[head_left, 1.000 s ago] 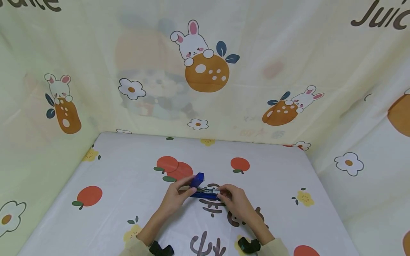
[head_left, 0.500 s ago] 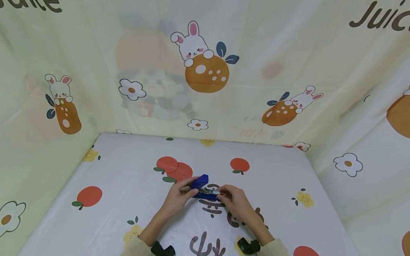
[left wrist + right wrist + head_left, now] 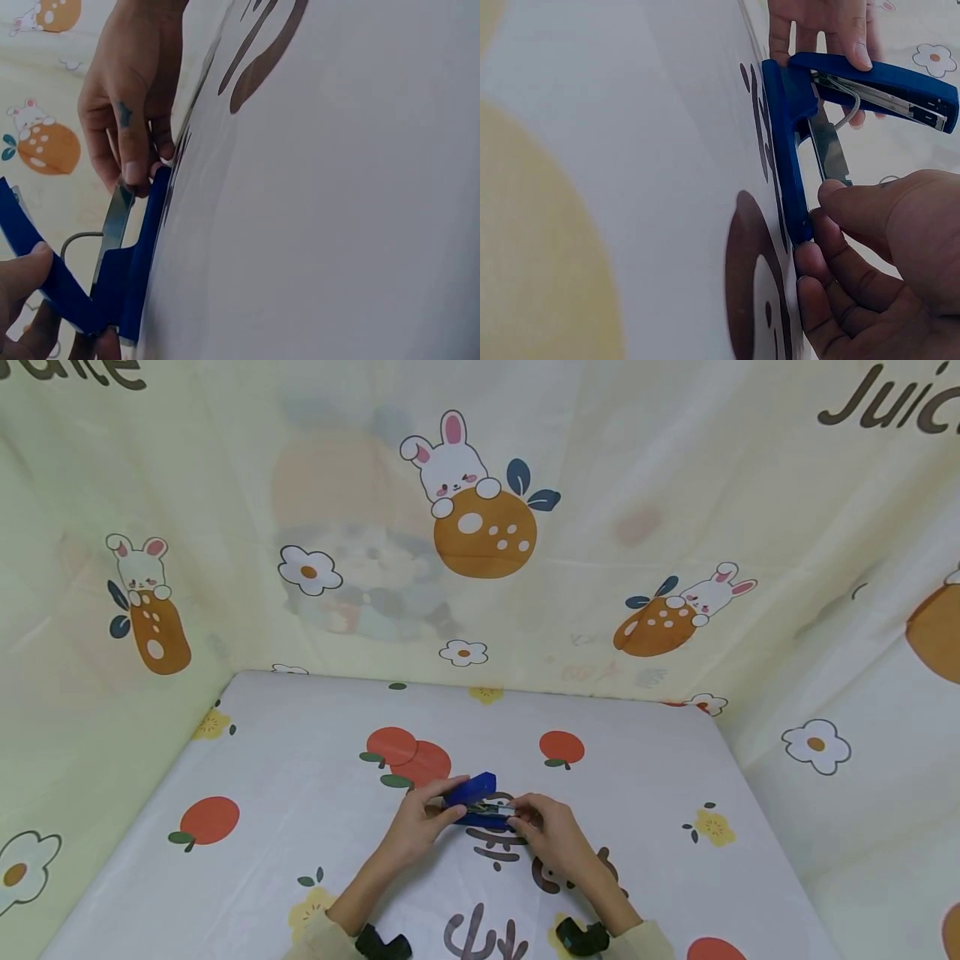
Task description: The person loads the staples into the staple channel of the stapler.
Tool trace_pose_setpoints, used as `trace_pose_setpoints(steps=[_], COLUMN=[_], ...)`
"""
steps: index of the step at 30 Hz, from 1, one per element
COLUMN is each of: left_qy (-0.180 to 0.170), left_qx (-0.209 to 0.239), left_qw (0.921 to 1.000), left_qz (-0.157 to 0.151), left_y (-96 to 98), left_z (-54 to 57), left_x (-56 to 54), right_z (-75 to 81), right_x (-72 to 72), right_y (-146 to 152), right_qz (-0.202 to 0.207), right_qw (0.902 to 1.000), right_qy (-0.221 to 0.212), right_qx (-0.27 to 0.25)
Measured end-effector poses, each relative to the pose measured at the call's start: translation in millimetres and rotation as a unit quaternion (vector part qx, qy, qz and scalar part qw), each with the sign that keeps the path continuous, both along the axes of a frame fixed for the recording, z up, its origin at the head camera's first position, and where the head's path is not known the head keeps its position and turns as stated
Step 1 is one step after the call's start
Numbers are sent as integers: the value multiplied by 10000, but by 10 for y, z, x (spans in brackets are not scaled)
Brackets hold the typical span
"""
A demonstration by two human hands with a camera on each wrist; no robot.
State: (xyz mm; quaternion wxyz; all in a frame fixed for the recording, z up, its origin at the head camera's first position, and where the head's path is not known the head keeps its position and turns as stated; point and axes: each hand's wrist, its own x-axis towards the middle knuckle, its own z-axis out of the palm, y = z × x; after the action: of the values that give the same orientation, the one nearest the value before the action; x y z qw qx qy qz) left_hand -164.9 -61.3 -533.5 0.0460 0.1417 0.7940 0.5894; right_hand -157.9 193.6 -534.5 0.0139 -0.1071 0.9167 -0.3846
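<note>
A blue stapler (image 3: 474, 787) sits on the tablecloth with its top cover swung up. My left hand (image 3: 415, 827) holds it at the hinge end, the thumb pressing the raised cover (image 3: 911, 84) in the right wrist view. Between cover and base (image 3: 784, 150) runs the metal staple magazine (image 3: 829, 146), linked to the cover by a bent wire (image 3: 75, 238). My right hand (image 3: 558, 833) pinches the front tip of the magazine, thumb on top, with fingers against the front end of the base.
The table bears a white cloth (image 3: 300, 760) printed with oranges, flowers and dark lettering. Pale printed curtains (image 3: 570, 627) hang behind it and along both sides. Dark camera mounts (image 3: 384, 943) sit at the wrists.
The stapler's cover has tilted down and rightward toward the magazine, the left fingers moving along with it. My right hand has stayed at the front end.
</note>
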Motion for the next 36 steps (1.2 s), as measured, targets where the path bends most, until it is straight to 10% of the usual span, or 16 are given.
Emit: trace_pose_setpoints(steps=[36], left_qy=[270], left_qx=[-663], left_qw=[9974], left_qz=[-4], left_y=[75], left_z=[9], left_x=[-9], right_z=[10], right_x=[-7], right_y=[21], right_qz=[107], right_qw=[9999], right_qy=[-24], right_qx=[-122])
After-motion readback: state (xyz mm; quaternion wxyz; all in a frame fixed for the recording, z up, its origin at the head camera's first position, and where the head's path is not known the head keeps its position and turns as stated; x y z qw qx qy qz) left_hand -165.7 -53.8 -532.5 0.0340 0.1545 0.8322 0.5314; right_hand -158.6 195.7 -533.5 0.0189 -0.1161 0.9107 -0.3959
